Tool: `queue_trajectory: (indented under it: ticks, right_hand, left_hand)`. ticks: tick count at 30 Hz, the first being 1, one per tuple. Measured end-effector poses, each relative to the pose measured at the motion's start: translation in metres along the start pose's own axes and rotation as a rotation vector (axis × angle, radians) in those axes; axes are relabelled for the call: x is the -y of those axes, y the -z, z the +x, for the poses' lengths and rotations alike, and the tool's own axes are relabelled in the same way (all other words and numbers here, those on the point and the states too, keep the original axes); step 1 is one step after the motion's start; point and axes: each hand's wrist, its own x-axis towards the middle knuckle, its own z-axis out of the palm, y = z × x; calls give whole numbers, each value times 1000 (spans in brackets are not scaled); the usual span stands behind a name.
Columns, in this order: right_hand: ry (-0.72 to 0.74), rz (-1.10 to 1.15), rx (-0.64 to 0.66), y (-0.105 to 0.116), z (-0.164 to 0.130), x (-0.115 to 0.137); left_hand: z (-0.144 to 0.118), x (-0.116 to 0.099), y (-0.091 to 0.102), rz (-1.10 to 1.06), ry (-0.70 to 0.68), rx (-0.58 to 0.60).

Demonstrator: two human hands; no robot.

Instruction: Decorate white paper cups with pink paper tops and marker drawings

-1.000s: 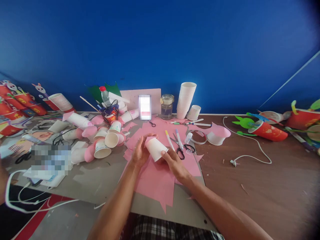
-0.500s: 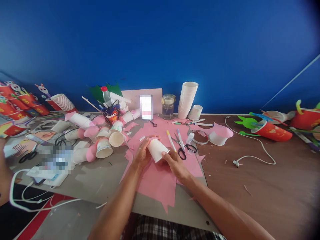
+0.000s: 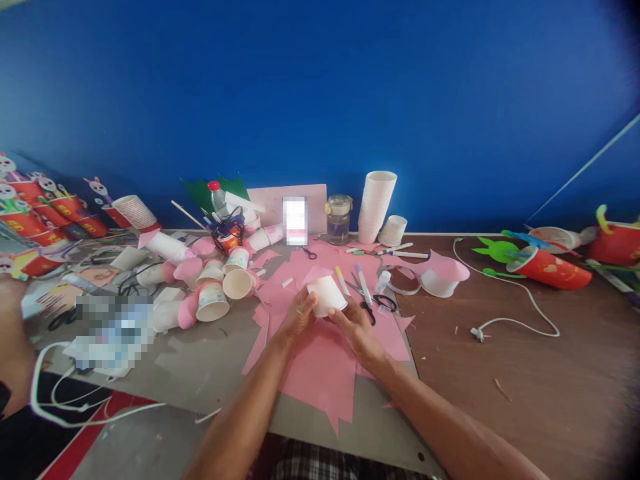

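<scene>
A white paper cup (image 3: 327, 297) is held between both hands above the pink paper (image 3: 320, 373) on the table. My left hand (image 3: 299, 317) grips its left side, fingers closed on it. My right hand (image 3: 356, 325) holds the other side near the rim, thumb on the wall. A bit of pink paper (image 3: 317, 274) shows at the cup's far end; how it is fixed I cannot tell. Just beyond the right hand lie scissors with black handles (image 3: 384, 303), a marker with a purple cap (image 3: 364, 287), a yellow-capped marker (image 3: 343, 281) and a small white bottle (image 3: 383, 281).
Several cups with pink paper parts (image 3: 213, 301) crowd the left. A tall cup stack (image 3: 377, 207), a glass jar (image 3: 339, 220) and an upright phone (image 3: 295, 221) stand along the blue wall. A white cable (image 3: 525, 293) and red cup (image 3: 550, 268) lie right. Another person's arm (image 3: 17, 340) is at far left.
The cup has tilted, so it looks shorter and its far end points more away. Both hands turn it slightly, and the whole view has shifted a little.
</scene>
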Motion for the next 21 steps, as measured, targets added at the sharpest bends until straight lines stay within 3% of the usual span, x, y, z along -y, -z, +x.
queue_trajectory:
  ticks: [4,11,15,21]
  right_hand:
    - [-2,-27,-16,0,0,0]
    - [-34,33,134,4,-1,4]
    - [6,-76,118,4,2,-1]
    - [23,-234,114,6,4,-15]
  left_hand:
    - [-2,2,1,-2,62,-13]
    - [3,-5,3,-299,212,-179]
    - [1,-8,2,-354,303,-97]
    - [0,-11,-6,-403,307,-10]
